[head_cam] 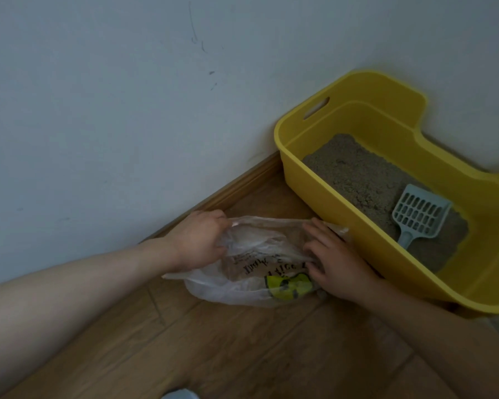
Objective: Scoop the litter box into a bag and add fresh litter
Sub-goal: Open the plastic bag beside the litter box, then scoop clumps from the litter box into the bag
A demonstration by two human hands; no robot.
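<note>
Both hands (pixel 198 240) (pixel 333 264) pinch the bag (pixel 242 286) rim beside the litter box (pixel 343 249).

Likely home: litter box (pixel 372 119), wood floor (pixel 242 355)

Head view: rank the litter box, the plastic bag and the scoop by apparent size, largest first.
1. Yellow litter box: clearly largest, even though the frame's right edge cuts it off.
2. Plastic bag: mid-sized. It is crumpled and nearer the camera, so its true spread is unsure.
3. Grey scoop: smallest, lying on the litter.
</note>
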